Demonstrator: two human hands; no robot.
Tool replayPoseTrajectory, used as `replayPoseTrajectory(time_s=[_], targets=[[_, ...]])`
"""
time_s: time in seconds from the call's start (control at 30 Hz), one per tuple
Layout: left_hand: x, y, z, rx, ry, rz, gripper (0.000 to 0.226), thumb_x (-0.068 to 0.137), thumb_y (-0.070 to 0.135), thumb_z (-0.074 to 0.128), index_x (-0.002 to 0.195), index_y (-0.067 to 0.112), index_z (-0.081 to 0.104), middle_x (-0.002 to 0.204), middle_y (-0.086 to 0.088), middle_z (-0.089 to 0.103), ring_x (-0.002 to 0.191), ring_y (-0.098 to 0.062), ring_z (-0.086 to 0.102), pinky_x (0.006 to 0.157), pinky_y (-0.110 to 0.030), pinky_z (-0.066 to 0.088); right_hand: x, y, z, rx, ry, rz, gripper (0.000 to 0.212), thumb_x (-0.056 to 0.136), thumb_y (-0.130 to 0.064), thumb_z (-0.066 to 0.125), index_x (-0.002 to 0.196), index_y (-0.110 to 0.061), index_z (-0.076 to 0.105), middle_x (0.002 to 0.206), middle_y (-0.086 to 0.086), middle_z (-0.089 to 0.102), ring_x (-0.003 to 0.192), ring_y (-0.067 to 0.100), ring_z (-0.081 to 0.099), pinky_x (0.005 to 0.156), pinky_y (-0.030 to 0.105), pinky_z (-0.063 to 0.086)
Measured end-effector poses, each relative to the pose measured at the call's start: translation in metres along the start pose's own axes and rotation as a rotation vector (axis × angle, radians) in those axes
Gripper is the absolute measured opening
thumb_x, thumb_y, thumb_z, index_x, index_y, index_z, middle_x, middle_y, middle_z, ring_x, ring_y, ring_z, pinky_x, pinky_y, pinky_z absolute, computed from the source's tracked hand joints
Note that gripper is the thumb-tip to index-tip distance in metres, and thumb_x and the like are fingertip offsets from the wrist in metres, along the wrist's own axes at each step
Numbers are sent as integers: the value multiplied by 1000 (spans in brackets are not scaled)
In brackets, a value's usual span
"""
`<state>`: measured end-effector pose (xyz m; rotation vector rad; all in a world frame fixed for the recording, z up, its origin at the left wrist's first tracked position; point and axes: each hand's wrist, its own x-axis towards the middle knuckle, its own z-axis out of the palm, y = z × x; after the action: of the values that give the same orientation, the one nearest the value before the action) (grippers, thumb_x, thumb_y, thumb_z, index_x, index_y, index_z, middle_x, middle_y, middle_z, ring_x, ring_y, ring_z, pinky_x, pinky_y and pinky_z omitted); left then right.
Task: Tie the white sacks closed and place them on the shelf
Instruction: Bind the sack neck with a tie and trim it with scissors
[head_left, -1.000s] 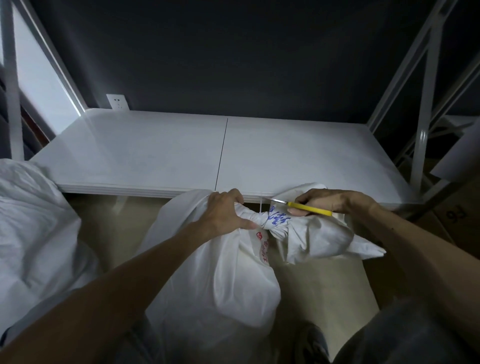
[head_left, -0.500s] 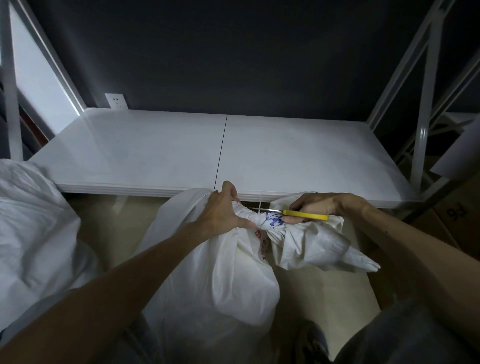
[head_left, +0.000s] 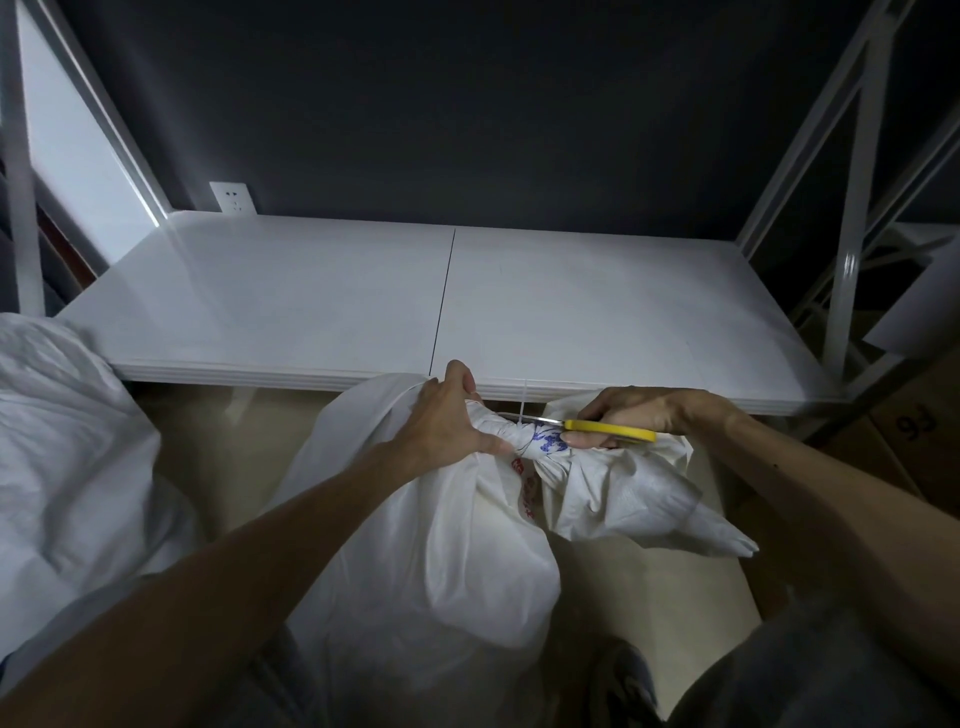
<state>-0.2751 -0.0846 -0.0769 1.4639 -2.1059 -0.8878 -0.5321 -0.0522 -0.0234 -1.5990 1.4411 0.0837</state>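
Left hand (head_left: 447, 418) reaches forward, arm straight, fingers curled tight round the gathered neck of the white sack (head_left: 441, 551), which bulges below them, just short of the shelf (head_left: 311, 312) edge. Right hand (head_left: 647, 413), wrist level, fingers wrapped round yellow scissors (head_left: 608, 427), blades pointing at the neck between both hands.

white sacks (head_left: 431, 561) (head_left: 62, 441): two were counted
scissors (head_left: 608, 427): one pair was counted
shelf (head_left: 311, 291): one was counted
wall socket (head_left: 232, 197): one was noted
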Motion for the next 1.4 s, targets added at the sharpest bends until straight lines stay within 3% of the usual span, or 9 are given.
replayPoseTrajectory(time_s=[0.3,0.63,0.77,1.23,1.4], targets=[[2,0,1,-2,1,-8,82,49,41,97,100,21,36,108,-6,61,101,-24,53,78,-33,45,-3,-1,-1,-50,32,0,43,80,-59,69,66,-19,60,62,-1,51,60,13,46,67,22,40],[2,-1,3,-3,2,-20,81,49,42,97,100,20,37,107,-5,59,100,-24,52,77,-33,45,2,0,-1,-137,47,11,51,73,-68,69,59,-20,56,56,-4,50,58,15,45,66,24,40],[3,-1,3,8,4,-15,81,49,43,96,99,21,37,106,-5,60,99,-25,53,77,-35,46,2,1,-1,-127,62,3,62,67,-73,70,67,-11,61,58,-1,49,58,16,44,65,26,39],[3,0,3,5,6,-10,80,49,40,97,98,21,37,106,-5,61,99,-25,54,81,-41,50,-4,-4,1,-49,89,-6,46,72,-60,76,54,-21,61,52,-3,45,56,15,42,61,26,37],[3,0,2,-1,8,-15,80,49,39,97,98,21,37,107,-5,61,99,-25,54,78,-37,48,-5,-6,0,-20,90,-1,45,72,-57,78,51,-21,61,51,-2,43,57,16,40,62,29,36]])
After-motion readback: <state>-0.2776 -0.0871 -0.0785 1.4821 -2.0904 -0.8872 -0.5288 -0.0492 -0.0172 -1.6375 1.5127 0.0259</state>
